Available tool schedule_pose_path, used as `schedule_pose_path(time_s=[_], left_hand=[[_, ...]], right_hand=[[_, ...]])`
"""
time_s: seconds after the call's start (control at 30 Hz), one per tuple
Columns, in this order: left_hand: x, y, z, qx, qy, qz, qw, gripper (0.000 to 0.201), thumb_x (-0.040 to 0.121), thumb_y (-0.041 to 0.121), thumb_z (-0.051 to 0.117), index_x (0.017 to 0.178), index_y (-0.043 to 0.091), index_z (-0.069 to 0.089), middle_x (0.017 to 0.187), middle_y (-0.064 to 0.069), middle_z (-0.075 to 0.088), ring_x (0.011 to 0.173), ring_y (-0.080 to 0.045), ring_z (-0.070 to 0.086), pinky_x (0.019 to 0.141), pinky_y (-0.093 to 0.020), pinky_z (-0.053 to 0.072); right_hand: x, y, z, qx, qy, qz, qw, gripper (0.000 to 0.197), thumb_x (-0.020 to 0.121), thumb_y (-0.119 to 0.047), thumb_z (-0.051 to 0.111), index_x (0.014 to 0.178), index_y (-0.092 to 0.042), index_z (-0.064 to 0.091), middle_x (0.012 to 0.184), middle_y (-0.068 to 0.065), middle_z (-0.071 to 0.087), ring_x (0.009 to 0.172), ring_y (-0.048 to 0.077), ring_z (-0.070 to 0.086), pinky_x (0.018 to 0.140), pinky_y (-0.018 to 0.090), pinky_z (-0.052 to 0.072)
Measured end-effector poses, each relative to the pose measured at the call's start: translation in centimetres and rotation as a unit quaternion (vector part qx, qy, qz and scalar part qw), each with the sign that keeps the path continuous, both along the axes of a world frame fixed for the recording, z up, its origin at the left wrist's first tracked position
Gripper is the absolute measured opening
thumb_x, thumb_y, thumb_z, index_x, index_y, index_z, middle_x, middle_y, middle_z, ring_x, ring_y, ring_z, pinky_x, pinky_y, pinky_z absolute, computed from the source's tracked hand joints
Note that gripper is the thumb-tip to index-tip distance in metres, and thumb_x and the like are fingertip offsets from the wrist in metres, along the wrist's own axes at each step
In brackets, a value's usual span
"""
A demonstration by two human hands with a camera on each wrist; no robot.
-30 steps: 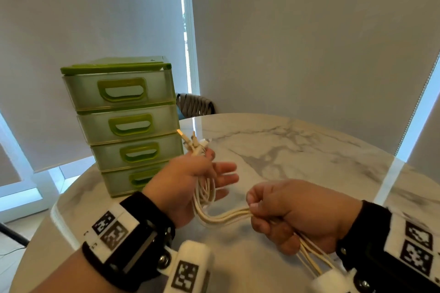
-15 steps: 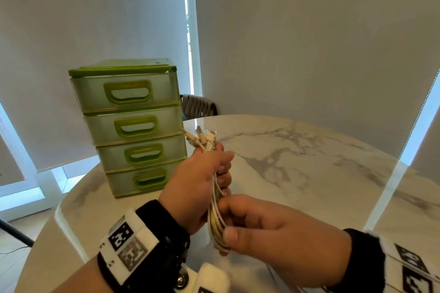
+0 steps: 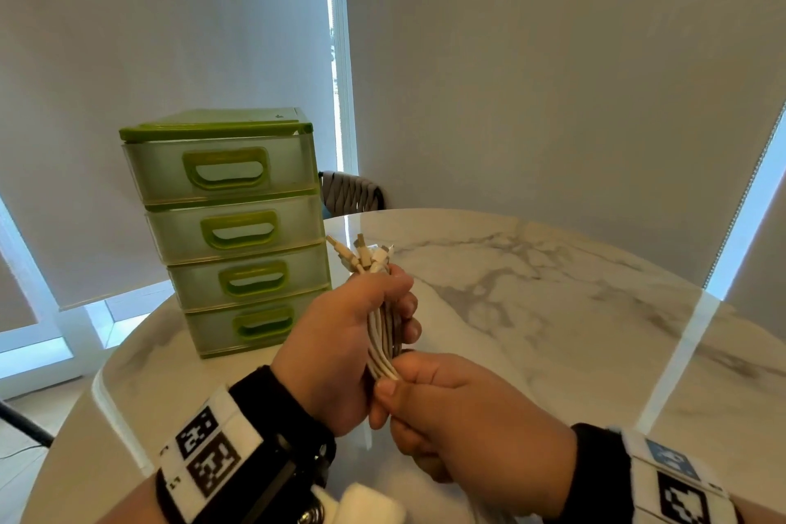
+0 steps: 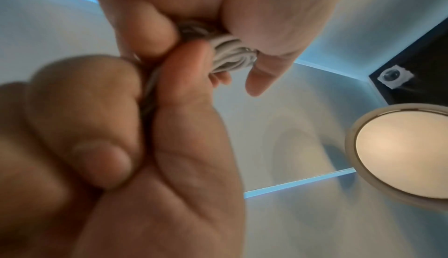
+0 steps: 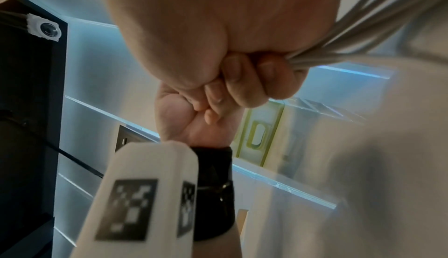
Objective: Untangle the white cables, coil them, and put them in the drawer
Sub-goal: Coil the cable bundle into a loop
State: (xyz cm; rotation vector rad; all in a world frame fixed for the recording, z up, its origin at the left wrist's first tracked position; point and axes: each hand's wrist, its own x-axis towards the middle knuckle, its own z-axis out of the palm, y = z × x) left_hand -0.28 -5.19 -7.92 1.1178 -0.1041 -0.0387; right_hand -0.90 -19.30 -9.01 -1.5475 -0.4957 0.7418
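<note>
Head view shows the left hand clenched around the upright white cables, the right hand gripping their lower end just beneath, both held above the table's near edge, drawers beyond-left.

Your left hand, right hand: bare. Each wrist wears black strap with metal buckle, white camera mount bearing black-and-white square markers.
</note>
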Motion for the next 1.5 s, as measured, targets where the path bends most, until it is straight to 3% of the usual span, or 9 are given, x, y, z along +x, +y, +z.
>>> schedule_pose_path(time_s=[0.23,0.47,0.6,0.7,0.83,1.0,1.1,1.33,1.5], left_hand=[[-0.3,-1.1,-0.8,0.133,-0.028,0.041,0.99,0.033,0.063,0.008,0.072,0.09,0.017,0.056,0.084,-0.01,0.055,0.068,-0.026,0.048,0.056,-0.032,0.041],[-0.3,-1.4,0.2,-0.074,0.003,0.067,0.995,0.023,0.085,-0.001,0.042,0.091,0.019,0.048,0.064,-0.004,0.043,0.047,-0.015,0.033,0.046,-0.025,0.032],[0.0,0.3,1.2,-0.137,-0.001,0.031,0.99,0.02,0.078,0.003,0.044,0.084,0.021,0.048,0.061,0.003,0.029,0.045,-0.009,0.022,0.043,-0.02,0.019],[-0.2,0.8,1.3,-0.15,0.002,-0.062,0.987,0.02,0.069,0.004,0.051,0.082,0.02,0.05,0.061,0.004,0.03,0.044,-0.01,0.032,0.048,-0.024,0.038],[0.0,1.2,0.4,-0.038,0.037,-0.122,0.991,0.03,0.06,-0.005,0.045,0.082,0.014,0.056,0.079,-0.013,0.06,0.089,-0.033,0.068,0.085,-0.054,0.048],[0.2,0.0,-1.9,0.044,0.13,-0.188,0.973,0.05,0.057,-0.013,0.045,0.099,0.014,0.054,0.106,-0.025,0.05,0.1,-0.044,0.053,0.075,-0.053,0.045],[-0.1,-0.9,-2.4,0.064,0.152,-0.228,0.959,0.055,0.059,-0.016,0.044,0.102,0.018,0.049,0.097,-0.023,0.054,0.09,-0.042,0.059,0.069,-0.048,0.047],[0.1,-0.4,-1.5,0.299,0.126,-0.085,0.942,0.043,0.058,0.0,0.049,0.097,0.017,0.053,0.08,-0.015,0.056,0.07,-0.027,0.048,0.052,-0.032,0.037],[0.8,1.0,-0.6,0.192,0.09,0.033,0.977,0.038,0.078,-0.016,0.036,0.093,0.015,0.051,0.075,-0.014,0.052,0.062,-0.023,0.046,0.052,-0.031,0.034]], right_hand=[[0.1,-0.4,0.2,-0.054,0.054,-0.014,0.997,0.028,0.1,-0.018,0.05,0.075,-0.009,0.06,0.05,0.005,0.045,0.038,0.015,0.032,0.04,0.024,0.023],[1.3,-1.8,-0.3,-0.083,-0.016,0.067,0.994,0.032,0.094,-0.042,0.061,0.076,-0.016,0.069,0.076,0.005,0.072,0.056,0.011,0.059,0.066,0.028,0.048],[2.9,-3.6,-0.2,-0.008,0.128,0.194,0.972,0.012,0.096,-0.023,0.055,0.091,-0.02,0.066,0.074,0.005,0.068,0.057,0.01,0.062,0.061,0.02,0.052],[3.7,-4.2,-0.9,0.027,0.182,0.234,0.955,0.016,0.097,-0.012,0.052,0.109,-0.011,0.062,0.068,0.003,0.064,0.057,0.01,0.062,0.062,0.022,0.052],[4.8,-3.8,-1.8,0.018,0.234,0.119,0.965,0.026,0.088,-0.007,0.061,0.111,-0.016,0.051,0.061,0.003,0.043,0.039,0.007,0.039,0.038,0.016,0.036],[5.4,-3.9,-1.4,0.071,0.178,-0.08,0.978,0.044,0.089,0.015,0.04,0.118,-0.018,0.037,0.06,0.01,0.044,0.041,0.015,0.037,0.041,0.02,0.029],[5.5,-3.7,-1.4,0.112,0.178,-0.098,0.973,0.056,0.076,0.015,0.04,0.117,-0.022,0.037,0.088,0.022,0.046,0.05,0.023,0.047,0.046,0.031,0.036],[4.9,-4.4,-0.1,0.064,0.093,-0.052,0.992,0.058,0.08,0.018,0.052,0.119,-0.023,0.037,0.091,0.025,0.055,0.068,0.035,0.064,0.052,0.034,0.053],[5.0,-5.8,0.9,-0.005,0.178,0.105,0.978,0.027,0.092,-0.018,0.056,0.115,-0.003,0.054,0.085,0.023,0.066,0.06,0.03,0.068,0.062,0.038,0.057]])
